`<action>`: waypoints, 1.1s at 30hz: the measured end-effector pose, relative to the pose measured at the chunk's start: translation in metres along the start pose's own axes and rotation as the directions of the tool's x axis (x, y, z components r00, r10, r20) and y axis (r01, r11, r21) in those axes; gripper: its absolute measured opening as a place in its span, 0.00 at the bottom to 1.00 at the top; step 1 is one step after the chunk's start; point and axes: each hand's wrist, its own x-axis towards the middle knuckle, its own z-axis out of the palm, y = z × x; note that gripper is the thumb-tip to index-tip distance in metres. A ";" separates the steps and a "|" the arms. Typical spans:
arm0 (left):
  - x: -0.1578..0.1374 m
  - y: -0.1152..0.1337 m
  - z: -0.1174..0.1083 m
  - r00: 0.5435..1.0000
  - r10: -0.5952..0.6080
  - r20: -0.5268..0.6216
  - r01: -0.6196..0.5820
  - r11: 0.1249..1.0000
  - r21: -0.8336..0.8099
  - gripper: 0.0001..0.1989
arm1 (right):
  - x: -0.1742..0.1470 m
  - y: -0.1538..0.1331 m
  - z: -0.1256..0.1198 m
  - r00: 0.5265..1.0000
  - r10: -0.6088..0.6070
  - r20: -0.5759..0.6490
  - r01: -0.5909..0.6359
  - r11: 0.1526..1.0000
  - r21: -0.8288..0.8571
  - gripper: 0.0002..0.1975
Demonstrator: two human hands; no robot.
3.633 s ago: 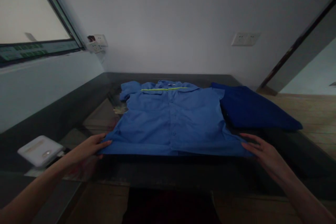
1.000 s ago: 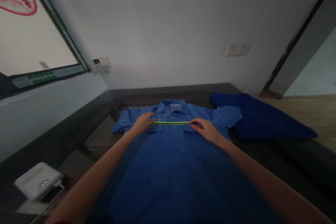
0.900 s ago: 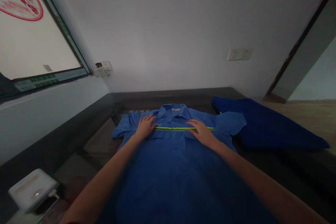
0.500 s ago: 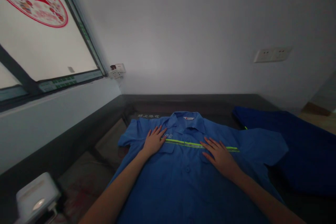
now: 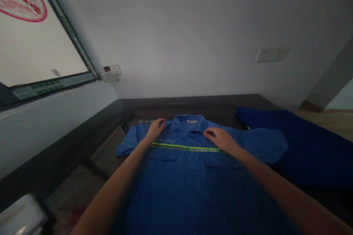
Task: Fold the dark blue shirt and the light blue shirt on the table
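A blue short-sleeved work shirt lies spread face up, its collar toward the wall and a yellow-green and silver stripe across the chest. My left hand is over the shoulder on the left, fingers curved with a gap between thumb and fingertips, and nothing shows in it. Near the right collar point, my right hand has its fingers bent and bunched together at the cloth. How much fabric is between those fingertips is hard to see. Both forearms reach across the shirt front.
The shirt rests on a dark, glossy table against a white wall. At the right lies a darker blue folded cloth, partly beside the sleeve. A pale boxy device stands at lower left. Wall sockets and a window are behind.
Both hands have left the chest stripe, where they lay flat, and moved up toward the collar and shoulder with fingers now bent. The camera view has shifted slightly right.
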 end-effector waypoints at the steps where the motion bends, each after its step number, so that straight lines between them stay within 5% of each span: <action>1: 0.013 0.006 0.006 1.000 0.001 0.002 -0.001 1.000 -0.006 0.14 | 0.015 -0.002 -0.005 0.998 0.056 -0.041 -0.056 0.998 -0.012 0.13; 6: 0.061 0.033 0.052 0.998 -0.063 -0.004 0.063 0.998 0.000 0.14 | 0.085 0.002 0.001 0.929 0.331 -0.166 -0.343 0.938 -0.046 0.12; 11: 0.076 0.037 0.080 0.986 -0.161 -0.031 0.162 0.986 0.045 0.14 | 0.125 0.019 0.035 0.897 0.398 -0.192 -0.421 0.902 -0.095 0.18; 16: 0.077 0.030 0.076 0.983 -0.179 -0.031 0.181 0.981 0.072 0.05 | 0.135 0.038 0.048 0.889 0.385 -0.247 -0.409 0.911 -0.050 0.15; 24: 0.083 0.033 0.058 0.991 -0.129 -0.029 0.131 0.985 0.111 0.07 | 0.135 0.055 0.012 0.885 0.377 -0.275 -0.344 0.925 0.162 0.08; 33: 0.083 0.038 0.049 0.995 -0.088 0.042 0.079 0.981 0.178 0.11 | 0.127 0.046 -0.014 0.933 0.348 -0.094 -0.344 0.937 0.058 0.10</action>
